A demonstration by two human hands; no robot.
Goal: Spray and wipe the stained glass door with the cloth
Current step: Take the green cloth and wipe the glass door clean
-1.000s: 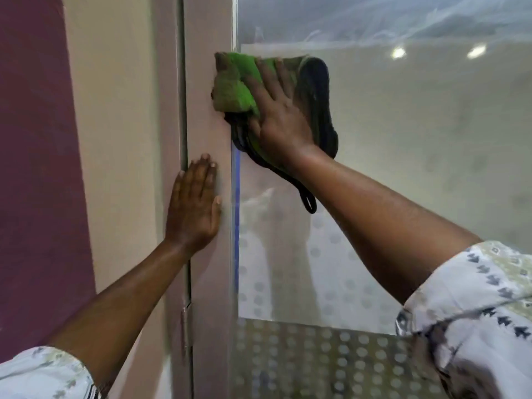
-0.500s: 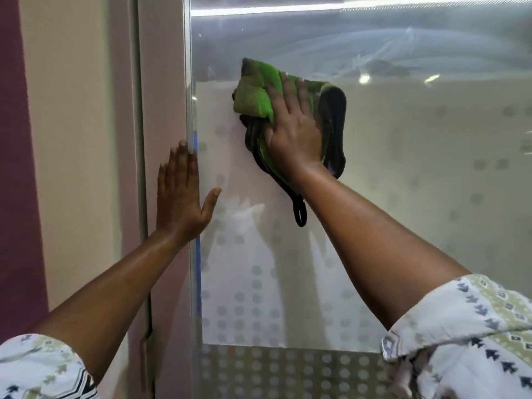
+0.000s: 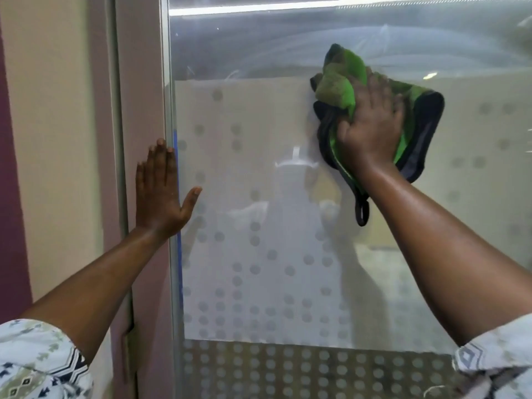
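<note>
The glass door fills most of the view; it carries a frosted film with dot patterns and a clear band on top with wipe streaks. My right hand presses a crumpled green cloth with a black edge flat against the glass at the upper right. A black loop of the cloth hangs below my wrist. My left hand lies flat with fingers spread on the door's left edge, half on the frame. No spray bottle is in view.
A pinkish door frame runs down the left of the glass, with a cream wall and a dark red strip beyond. A darker dotted band crosses the bottom of the glass.
My right hand has slid the cloth to the right across the glass, away from the frame. My left hand has stayed on the door's left edge, its thumb now spread out.
</note>
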